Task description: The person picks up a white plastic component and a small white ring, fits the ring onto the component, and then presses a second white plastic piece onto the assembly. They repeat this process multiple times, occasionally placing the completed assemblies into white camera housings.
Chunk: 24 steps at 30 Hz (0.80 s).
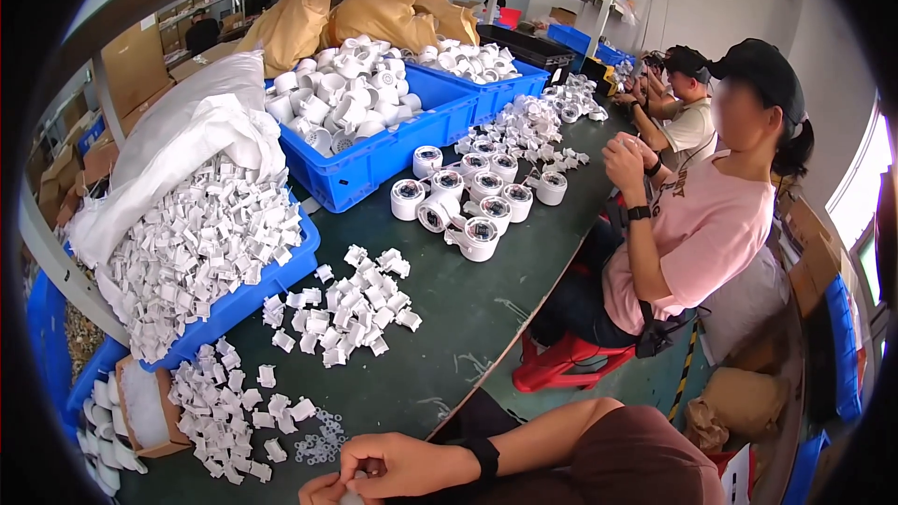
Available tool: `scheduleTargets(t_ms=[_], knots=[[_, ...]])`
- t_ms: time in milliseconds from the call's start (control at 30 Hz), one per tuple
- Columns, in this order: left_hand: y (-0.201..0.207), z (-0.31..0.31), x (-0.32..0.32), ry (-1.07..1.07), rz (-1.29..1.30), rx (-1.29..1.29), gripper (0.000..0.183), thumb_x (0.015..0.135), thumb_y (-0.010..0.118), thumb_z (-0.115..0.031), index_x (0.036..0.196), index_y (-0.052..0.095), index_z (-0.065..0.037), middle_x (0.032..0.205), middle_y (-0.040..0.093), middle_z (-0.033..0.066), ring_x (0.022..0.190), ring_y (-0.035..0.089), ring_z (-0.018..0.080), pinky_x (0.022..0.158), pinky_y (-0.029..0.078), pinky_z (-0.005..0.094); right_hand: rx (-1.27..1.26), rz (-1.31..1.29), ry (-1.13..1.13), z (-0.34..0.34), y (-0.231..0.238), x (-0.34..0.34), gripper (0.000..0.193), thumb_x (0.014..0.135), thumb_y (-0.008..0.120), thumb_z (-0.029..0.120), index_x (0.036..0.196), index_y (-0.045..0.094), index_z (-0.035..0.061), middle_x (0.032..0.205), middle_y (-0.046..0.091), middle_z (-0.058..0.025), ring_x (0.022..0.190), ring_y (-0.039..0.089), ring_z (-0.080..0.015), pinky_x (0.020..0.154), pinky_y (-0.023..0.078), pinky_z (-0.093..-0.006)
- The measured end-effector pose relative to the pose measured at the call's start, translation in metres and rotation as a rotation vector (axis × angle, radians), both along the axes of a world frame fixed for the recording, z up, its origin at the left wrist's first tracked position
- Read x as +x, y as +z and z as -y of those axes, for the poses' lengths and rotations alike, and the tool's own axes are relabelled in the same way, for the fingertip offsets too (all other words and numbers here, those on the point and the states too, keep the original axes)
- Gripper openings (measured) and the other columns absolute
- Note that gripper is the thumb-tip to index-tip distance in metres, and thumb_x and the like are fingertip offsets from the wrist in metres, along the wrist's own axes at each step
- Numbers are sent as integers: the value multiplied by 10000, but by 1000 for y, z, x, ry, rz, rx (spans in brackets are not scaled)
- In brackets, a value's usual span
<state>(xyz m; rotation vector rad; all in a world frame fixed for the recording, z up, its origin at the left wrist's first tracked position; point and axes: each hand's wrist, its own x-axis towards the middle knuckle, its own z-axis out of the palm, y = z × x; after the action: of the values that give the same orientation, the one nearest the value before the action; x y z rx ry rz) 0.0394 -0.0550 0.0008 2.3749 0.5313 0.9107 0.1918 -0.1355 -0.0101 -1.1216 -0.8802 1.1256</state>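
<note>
At the lower edge, my right hand (407, 465) is closed, thumb and fingers pinched together, with a black band round its wrist. Only a few fingers of my left hand (320, 489) show, bent in against the right one. Between the two hands a bit of a small whitish piece (352, 497) peeks out; its kind is mostly hidden. Closest to the hands lies a patch of small clear rings (321, 440) on the dark green table (440, 318). Beside them spreads a heap of small white plastic clips (210, 402), and another pile of clips (351, 309) lies farther off.
A blue crate (234, 304) overflows with white clips on the left. Behind stand blue bins (365, 168) of white round housings. Several assembled round units (482, 236) stand mid-table. A co-worker in pink (702, 234) sits on a red stool (561, 369) to the right.
</note>
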Motion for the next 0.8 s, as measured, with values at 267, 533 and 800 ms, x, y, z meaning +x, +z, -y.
scheduleTargets(t_ms=[267,533,800], knots=[[-4,3,6,31,36,33,264,896,763,-113,1083,601,-23,1042,624,169,941,602,377,836,494,462,83,32,-119,-2,-6,-9,101,944,665,107,920,589,45,929,589,0,840,523,-74,732,442,-247],[-20,4,-2,111,141,29,210,871,789,-88,1008,644,-21,1003,635,163,927,620,344,828,508,428,14,-119,87,3,7,9,104,978,647,113,1015,628,17,1013,659,-34,960,611,-89,857,509,-259],[-13,-13,-16,-39,110,-9,191,880,781,-99,998,660,-9,1000,639,169,935,621,351,854,502,439,139,112,-37,-14,-16,-17,92,941,608,78,960,546,13,878,587,-46,790,538,-125,702,465,-292]])
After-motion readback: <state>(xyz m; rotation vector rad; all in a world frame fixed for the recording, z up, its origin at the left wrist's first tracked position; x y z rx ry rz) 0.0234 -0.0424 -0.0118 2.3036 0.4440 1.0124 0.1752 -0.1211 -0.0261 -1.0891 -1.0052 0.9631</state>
